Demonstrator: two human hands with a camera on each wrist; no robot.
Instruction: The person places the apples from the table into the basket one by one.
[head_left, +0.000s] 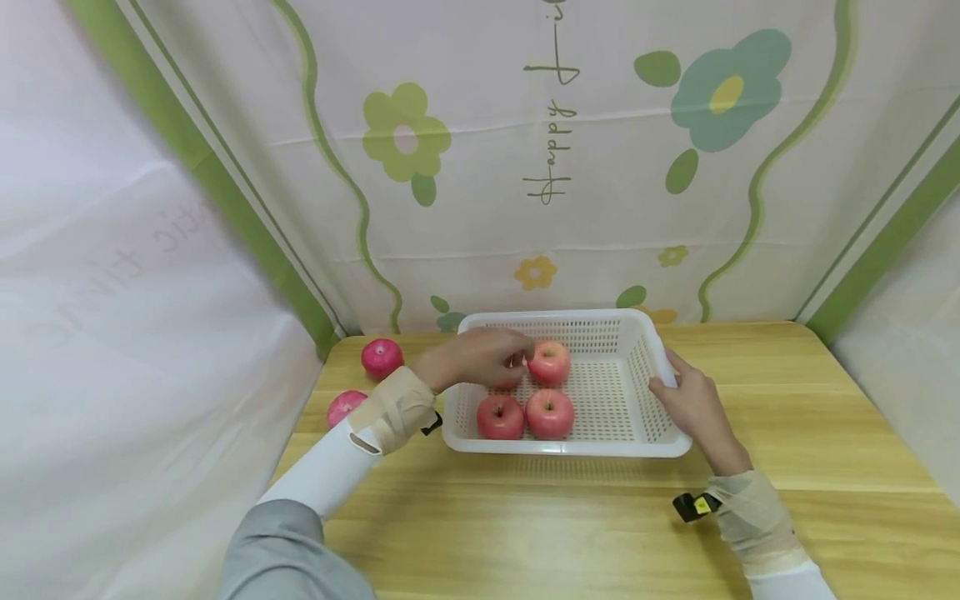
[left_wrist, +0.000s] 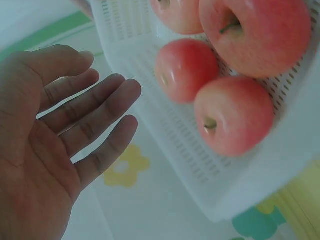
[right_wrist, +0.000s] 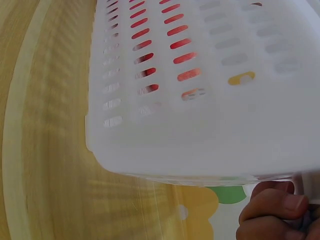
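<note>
A white perforated plastic basket [head_left: 562, 447] holds several red apples. Two apples, the front left one [head_left: 500, 418] and the one beside it [head_left: 550, 414], show whole in the head view. Behind them sits another apple [head_left: 551, 364], and a fourth is mostly hidden beneath my left hand [head_left: 487, 354]. That hand hovers over the basket's left part, its fingers spread and slightly bent around nothing in the left wrist view. My right hand [head_left: 692, 402] grips the basket's right rim, thumb inside; in the right wrist view its curled fingers [right_wrist: 272, 205] show at the lower right corner.
Two bright pink round fruits lie on the wooden table [head_left: 570, 533] left of the basket: one at the back [head_left: 382, 358], one nearer [head_left: 347, 407], partly covered by my left forearm. A flower-printed cloth [head_left: 480, 225] hangs behind the table and at both sides.
</note>
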